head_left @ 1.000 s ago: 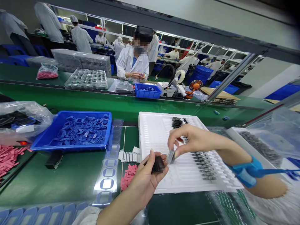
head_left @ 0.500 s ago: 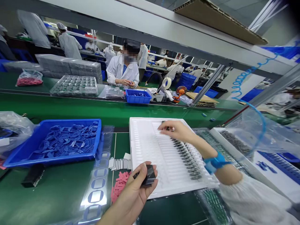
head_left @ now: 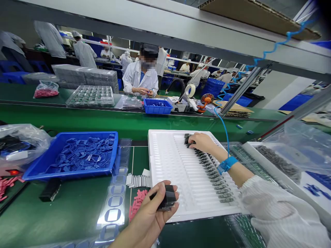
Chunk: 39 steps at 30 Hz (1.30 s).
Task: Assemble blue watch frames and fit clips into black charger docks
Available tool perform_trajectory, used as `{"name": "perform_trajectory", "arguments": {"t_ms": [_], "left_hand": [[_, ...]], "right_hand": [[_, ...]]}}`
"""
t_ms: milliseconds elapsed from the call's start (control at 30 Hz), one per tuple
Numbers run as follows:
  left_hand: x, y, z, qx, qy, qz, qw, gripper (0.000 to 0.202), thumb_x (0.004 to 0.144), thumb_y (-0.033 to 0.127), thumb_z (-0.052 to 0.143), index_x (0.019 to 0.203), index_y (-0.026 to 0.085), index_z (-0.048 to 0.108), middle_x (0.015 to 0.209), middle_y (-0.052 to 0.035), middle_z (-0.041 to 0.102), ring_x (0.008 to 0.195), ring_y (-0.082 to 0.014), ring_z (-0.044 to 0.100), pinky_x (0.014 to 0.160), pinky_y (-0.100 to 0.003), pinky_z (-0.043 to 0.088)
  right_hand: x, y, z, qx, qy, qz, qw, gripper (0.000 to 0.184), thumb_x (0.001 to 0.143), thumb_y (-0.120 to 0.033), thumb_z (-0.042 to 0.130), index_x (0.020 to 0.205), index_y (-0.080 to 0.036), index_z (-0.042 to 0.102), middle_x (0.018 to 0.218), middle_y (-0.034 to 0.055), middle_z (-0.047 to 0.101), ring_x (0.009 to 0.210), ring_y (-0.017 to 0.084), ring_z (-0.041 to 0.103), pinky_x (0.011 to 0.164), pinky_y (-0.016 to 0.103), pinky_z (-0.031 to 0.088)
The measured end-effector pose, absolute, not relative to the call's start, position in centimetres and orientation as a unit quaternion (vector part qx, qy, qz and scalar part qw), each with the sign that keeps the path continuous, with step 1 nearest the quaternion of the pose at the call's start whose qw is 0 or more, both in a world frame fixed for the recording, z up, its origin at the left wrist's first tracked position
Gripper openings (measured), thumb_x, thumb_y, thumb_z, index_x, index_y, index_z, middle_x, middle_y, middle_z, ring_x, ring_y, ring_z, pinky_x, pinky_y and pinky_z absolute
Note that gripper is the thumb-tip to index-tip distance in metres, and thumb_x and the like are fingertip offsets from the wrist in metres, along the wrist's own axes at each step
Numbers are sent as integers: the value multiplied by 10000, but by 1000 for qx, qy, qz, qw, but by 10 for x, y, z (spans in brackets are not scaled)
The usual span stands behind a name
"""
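My left hand (head_left: 155,208) is closed around a small stack of black, glossy square pieces (head_left: 167,198), held above the near left edge of a white slotted foam tray (head_left: 165,165). Over the tray's far right part, my right hand (head_left: 203,142) has its fingers bent together at a dark piece (head_left: 186,138) by the far end of the row. The fingertips partly cover what they grip. A row of dark, shiny flat pieces (head_left: 214,175) stands in the right-hand slots, running toward me. A blue wrist strap (head_left: 227,164) with a coiled cord circles my right wrist.
Left lies a blue bin (head_left: 115,151) of blue plastic parts. Pink strips (head_left: 138,201) and small white pieces (head_left: 138,181) sit beside the tray. A white box (head_left: 278,163) of grey parts stands right. A co-worker (head_left: 141,77) sits across the bench; a metal beam (head_left: 168,24) spans overhead.
My right hand has come down onto the far end of the row, where it was blurred above the slots before. The left hand keeps its black stack. The whole view has shifted slightly.
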<state>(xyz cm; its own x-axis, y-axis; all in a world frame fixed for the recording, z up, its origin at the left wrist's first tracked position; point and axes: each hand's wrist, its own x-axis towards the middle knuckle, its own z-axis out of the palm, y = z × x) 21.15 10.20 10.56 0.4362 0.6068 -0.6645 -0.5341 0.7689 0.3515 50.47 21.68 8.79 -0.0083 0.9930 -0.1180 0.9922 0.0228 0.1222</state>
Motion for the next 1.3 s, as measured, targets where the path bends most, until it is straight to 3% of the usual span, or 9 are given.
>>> {"name": "perform_trajectory", "arguments": {"t_ms": [133,200,367,500,800,1000,1133,1200,1300], "left_hand": [[208,105,97,35,402,352,844,123,816,170,586,898,84,619,767,-78,707,643,-121,675,589,-213,579],[207,106,95,38,402,362,840,126,816,178,589,898,87,619,778,-78,706,661,-123,676,603,-214,579],[207,107,94,51,386,374,841,140,827,198,577,905,93,626,811,-87,708,693,-126,674,625,-217,578],[199,103,95,67,351,369,858,157,824,236,583,847,97,653,734,-58,691,623,-93,643,609,-199,573],[167,100,80,22,306,415,857,118,794,202,622,860,111,662,760,-46,689,664,-105,652,613,-205,580],[140,101,78,-45,278,441,852,153,846,177,543,837,72,654,733,-82,688,642,-133,672,584,-210,578],[119,106,76,-75,280,478,829,176,862,141,510,794,76,658,732,-75,699,624,-113,667,582,-188,567],[107,108,75,-79,281,493,819,175,856,144,520,788,71,664,720,-78,698,610,-110,658,537,-166,542],[91,110,72,-64,286,508,810,162,841,173,554,799,71,672,703,-77,693,585,-105,639,448,-142,480]], "right_hand": [[488,209,115,701,713,-11,33,149,811,-292,604,845,-151,638,919,83,650,867,207,595,755,331,452],[470,198,134,679,732,-49,3,186,801,-353,608,858,-180,647,921,61,666,826,184,604,692,268,448],[401,160,172,464,804,-363,-80,326,662,-480,708,789,-182,678,772,4,677,719,131,577,672,224,437],[358,148,175,416,790,-446,-69,332,667,-458,709,785,-149,692,757,24,674,705,130,549,661,237,432],[319,147,167,409,802,-416,-130,264,738,-349,685,947,-187,686,891,27,674,776,131,586,632,213,435],[282,136,149,409,855,-244,-204,134,847,-271,553,908,-202,649,906,46,678,850,174,589,749,297,464],[258,131,133,353,892,-161,-232,242,919,-246,401,996,-179,621,944,75,682,888,197,596,754,334,479],[248,131,129,348,898,-150,-223,283,909,-331,440,1101,-169,570,1025,94,663,944,213,594,780,348,482],[233,136,129,349,907,-141,-189,499,819,-454,566,1210,-152,492,1103,125,630,1006,241,584,813,368,476]]}}
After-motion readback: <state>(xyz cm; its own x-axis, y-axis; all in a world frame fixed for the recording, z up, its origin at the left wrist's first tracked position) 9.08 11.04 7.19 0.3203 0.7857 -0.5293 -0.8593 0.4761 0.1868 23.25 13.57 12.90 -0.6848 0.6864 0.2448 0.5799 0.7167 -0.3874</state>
